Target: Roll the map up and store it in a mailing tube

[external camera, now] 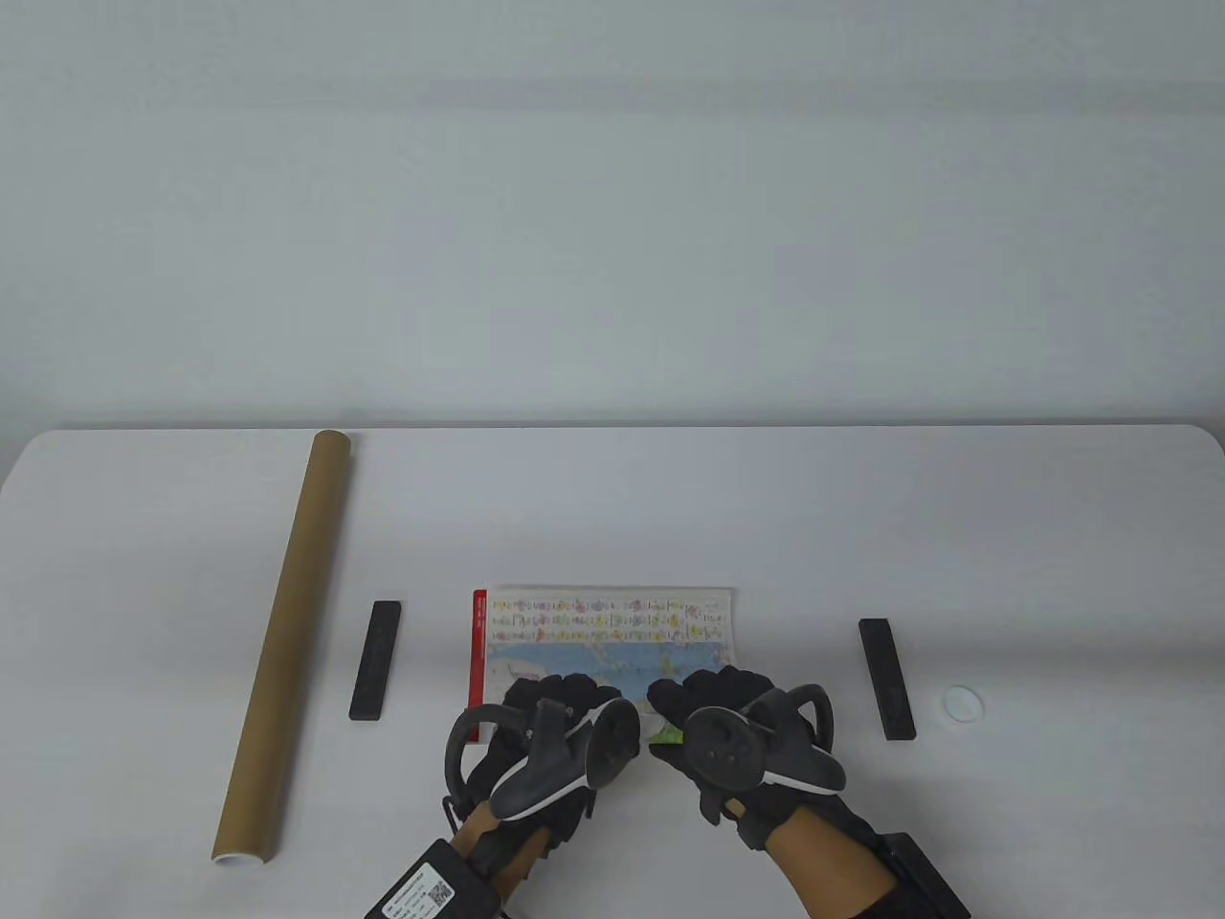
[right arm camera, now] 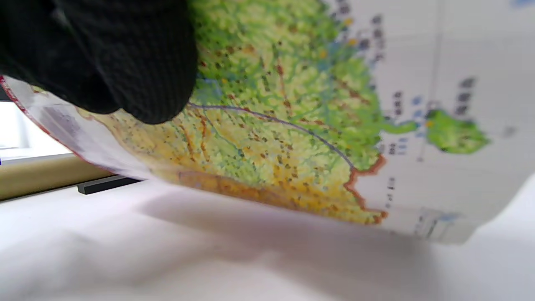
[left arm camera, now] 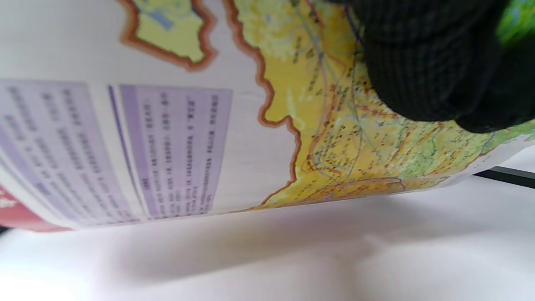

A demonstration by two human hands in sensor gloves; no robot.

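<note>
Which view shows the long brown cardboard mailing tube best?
Table view: the long brown cardboard mailing tube lies whole at the table's left, both ends visible, beside a black bar. Right wrist view catches only a tan strip of it behind the lifted map. Left wrist view shows none of it.

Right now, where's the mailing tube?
In the table view, the mailing tube lies at the table's left side, running near-to-far, left of the left black bar and apart from the map.
</note>
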